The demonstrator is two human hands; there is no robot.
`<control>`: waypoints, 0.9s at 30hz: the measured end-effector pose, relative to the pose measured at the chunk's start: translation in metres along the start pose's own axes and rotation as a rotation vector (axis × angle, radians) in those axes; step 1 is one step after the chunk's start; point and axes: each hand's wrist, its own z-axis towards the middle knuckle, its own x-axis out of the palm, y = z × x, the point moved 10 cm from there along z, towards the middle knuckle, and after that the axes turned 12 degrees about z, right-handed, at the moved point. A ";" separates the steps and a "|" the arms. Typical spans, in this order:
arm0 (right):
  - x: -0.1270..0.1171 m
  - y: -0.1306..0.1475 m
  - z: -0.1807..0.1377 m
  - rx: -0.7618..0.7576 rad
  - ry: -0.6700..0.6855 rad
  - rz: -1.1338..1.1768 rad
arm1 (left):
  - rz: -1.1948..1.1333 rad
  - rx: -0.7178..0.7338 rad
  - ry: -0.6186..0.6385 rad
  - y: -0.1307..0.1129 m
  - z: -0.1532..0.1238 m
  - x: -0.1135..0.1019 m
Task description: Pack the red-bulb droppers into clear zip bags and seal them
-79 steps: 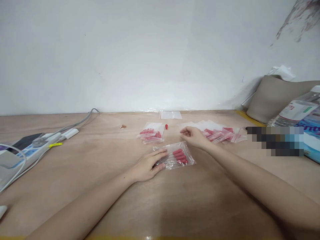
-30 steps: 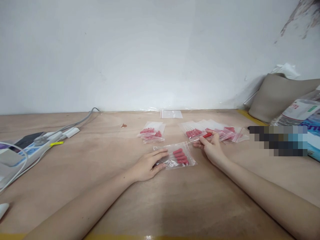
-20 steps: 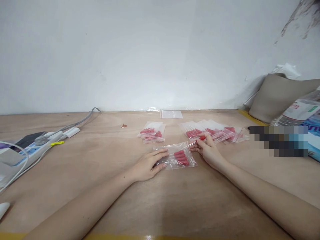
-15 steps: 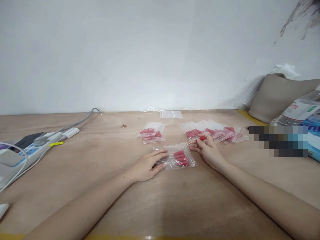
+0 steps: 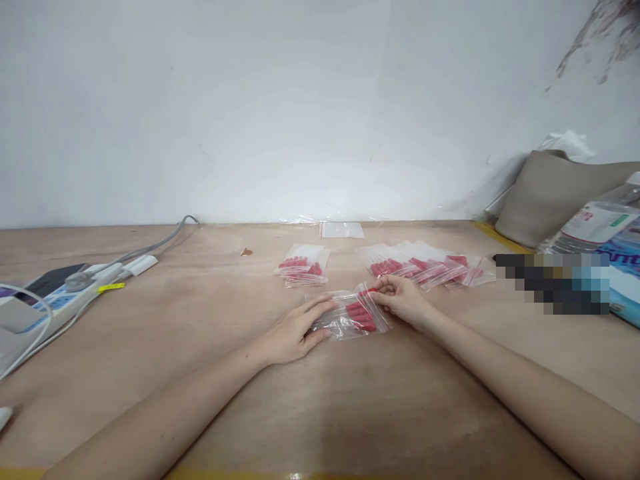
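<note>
A clear zip-lock bag [image 5: 338, 327] lies on the table in front of me, with several red-ended sticks [image 5: 361, 317] inside. My left hand [image 5: 297, 333] rests on the bag's left end, fingers and thumb spread and pressing it down. At the mouth on the right, my right hand [image 5: 397, 298] pinches a red-ended stick [image 5: 371, 291]; its red end shows beside the fingertips and its thin stem appears to be within the bag's opening.
A small stack of filled bags [image 5: 303, 265] lies behind the left hand. More filled bags [image 5: 425, 263] overlap at right. A flat white bag [image 5: 342, 230] lies by the wall. A power strip [image 5: 60, 303] with cables is at left; a bottle [image 5: 590, 223] stands at right.
My right hand has moved a little left and up, carrying the red-ended stick into the bag's mouth. My left hand stays on the bag.
</note>
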 end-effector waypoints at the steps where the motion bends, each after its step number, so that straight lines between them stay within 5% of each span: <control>1: -0.002 -0.001 0.001 0.016 0.010 0.013 | -0.004 0.001 -0.004 0.000 0.000 0.000; 6: -0.008 -0.001 0.005 0.012 0.042 0.063 | -0.017 0.003 -0.011 0.000 0.001 -0.001; 15: 0.024 0.012 -0.004 -0.140 0.204 -0.029 | 0.001 0.007 0.002 -0.001 0.001 0.000; 21: 0.006 0.011 0.001 -0.109 0.081 -0.081 | 0.026 -0.005 0.025 -0.001 0.002 0.001; 27: 0.036 0.022 -0.010 -0.221 0.326 -0.100 | 0.019 0.020 0.007 -0.001 0.002 0.002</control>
